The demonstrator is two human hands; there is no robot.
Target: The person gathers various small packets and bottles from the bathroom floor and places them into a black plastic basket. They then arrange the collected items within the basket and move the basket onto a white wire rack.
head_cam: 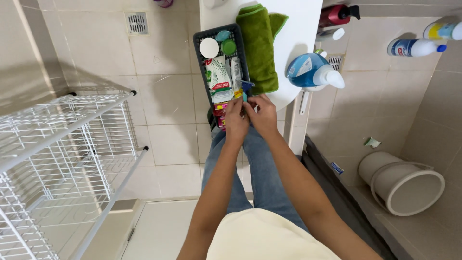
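Observation:
A dark plastic basket (198,43) stands on the white counter (298,24), packed with round lids, tubes and packets. Both my hands meet at its near end. My left hand (236,120) rests fingers-down on the basket's front edge, over a red packet (220,115). My right hand (262,113) is curled beside it and pinches a small blue and teal item (246,89), which looks like a razor; most of it is hidden by my fingers. A folded green towel (260,45) lies just right of the basket.
A blue bottle with a white cap (313,71) stands at the counter's right edge. A white wire rack (62,159) fills the left. On the floor to the right lie a tipped white bucket (404,183), a red pump bottle (337,14) and white cleaner bottles (416,47).

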